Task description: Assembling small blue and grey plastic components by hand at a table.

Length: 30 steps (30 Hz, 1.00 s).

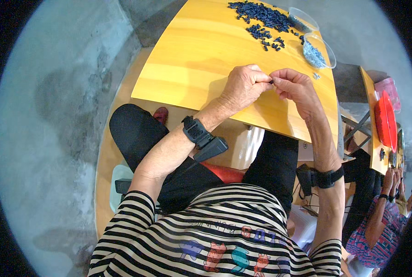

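Above the yellow wooden table, my two hands meet at the fingertips. My left hand is closed in a pinch on a small dark piece, of which only a bit shows between the fingers. My right hand pinches at the other side of that piece; whether it also holds a second tiny part is hidden. Farther back lies a pile of small dark blue plastic pieces, with several loose ones at its near side. A clear round tub tilts at the right edge, holding small light bluish parts.
Another clear tub with small parts stands behind the first. A few pale parts lie near the right edge. To the right, another person works at a second table with a red basin and a pink container.
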{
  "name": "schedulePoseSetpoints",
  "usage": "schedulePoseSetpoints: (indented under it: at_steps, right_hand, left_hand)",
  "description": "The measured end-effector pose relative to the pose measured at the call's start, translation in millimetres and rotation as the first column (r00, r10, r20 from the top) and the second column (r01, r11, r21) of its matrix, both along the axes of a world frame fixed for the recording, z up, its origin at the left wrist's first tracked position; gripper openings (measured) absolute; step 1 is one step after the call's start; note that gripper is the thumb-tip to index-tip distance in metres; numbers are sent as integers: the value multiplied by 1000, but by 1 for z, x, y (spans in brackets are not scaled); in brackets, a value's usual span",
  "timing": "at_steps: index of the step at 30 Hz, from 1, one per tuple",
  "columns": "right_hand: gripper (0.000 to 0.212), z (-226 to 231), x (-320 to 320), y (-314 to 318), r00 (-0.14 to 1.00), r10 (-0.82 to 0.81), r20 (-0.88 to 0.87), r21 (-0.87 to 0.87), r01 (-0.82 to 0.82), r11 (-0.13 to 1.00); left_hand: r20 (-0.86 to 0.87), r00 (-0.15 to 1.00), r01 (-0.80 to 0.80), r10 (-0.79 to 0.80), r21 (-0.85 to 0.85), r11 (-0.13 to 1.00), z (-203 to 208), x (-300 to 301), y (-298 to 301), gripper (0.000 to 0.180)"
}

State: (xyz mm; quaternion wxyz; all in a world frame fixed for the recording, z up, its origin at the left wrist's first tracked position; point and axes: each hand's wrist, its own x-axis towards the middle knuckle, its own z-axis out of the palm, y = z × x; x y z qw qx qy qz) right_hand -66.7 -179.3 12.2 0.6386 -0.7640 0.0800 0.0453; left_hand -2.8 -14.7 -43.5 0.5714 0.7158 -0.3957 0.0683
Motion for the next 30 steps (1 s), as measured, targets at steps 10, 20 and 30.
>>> schedulePoseSetpoints:
  at_steps: [10, 20, 30]
  right_hand:
    - [9, -22, 16, -3, 998, -6, -55, -46, 3, 999]
    - [11, -24, 19, -2, 998, -3, -59, -38, 1, 999]
    - [12, -25, 23, -4, 995, 42, -94, -67, -49, 997]
  left_hand:
    - [140, 990, -33, 2, 218, 975, -1, 11, 0, 12]
    - [104, 995, -23, -4, 261, 965, -6, 14, 2, 14]
    - [224, 973, -109, 62, 203, 973, -7, 12, 6, 13]
